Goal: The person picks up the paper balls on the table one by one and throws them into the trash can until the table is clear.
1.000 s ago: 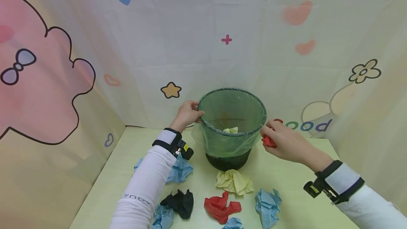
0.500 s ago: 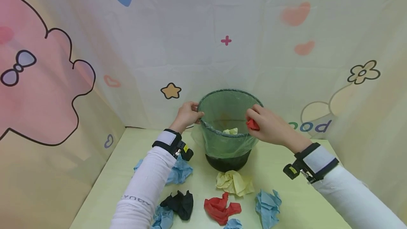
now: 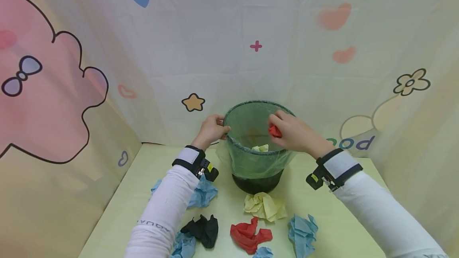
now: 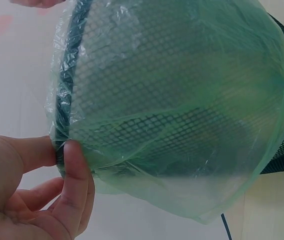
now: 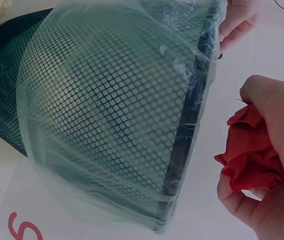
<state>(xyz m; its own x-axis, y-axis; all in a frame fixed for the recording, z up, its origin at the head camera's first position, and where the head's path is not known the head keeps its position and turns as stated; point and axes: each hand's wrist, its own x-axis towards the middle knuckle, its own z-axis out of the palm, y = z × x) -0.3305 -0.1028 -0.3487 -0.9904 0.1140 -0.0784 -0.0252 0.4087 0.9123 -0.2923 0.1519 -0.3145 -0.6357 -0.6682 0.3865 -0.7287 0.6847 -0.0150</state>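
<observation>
A dark mesh wastebasket (image 3: 256, 180) lined with a thin green plastic bag (image 4: 182, 145) stands upright at the back of the table. My left hand (image 3: 210, 130) pinches its rim on the left side, thumb and fingers on either side of the bagged edge. Over the opening, toward the right, my right hand (image 3: 294, 132) holds a crumpled red paper ball (image 5: 252, 150), which sits just beyond the rim in the right wrist view. Inside the basket a piece of pale yellow paper (image 3: 260, 148) shows through the opening.
On the pale yellow table (image 3: 333, 206) in front lie crumpled yellow paper (image 3: 265, 206), red paper (image 3: 249, 234), black paper (image 3: 204, 230) and several blue papers (image 3: 303, 234). A printed curtain (image 3: 215, 51) hangs close behind the basket.
My right hand has carried the red paper ball leftward and up, from beside the basket's right rim to over its opening. The left hand has stayed on the rim.
</observation>
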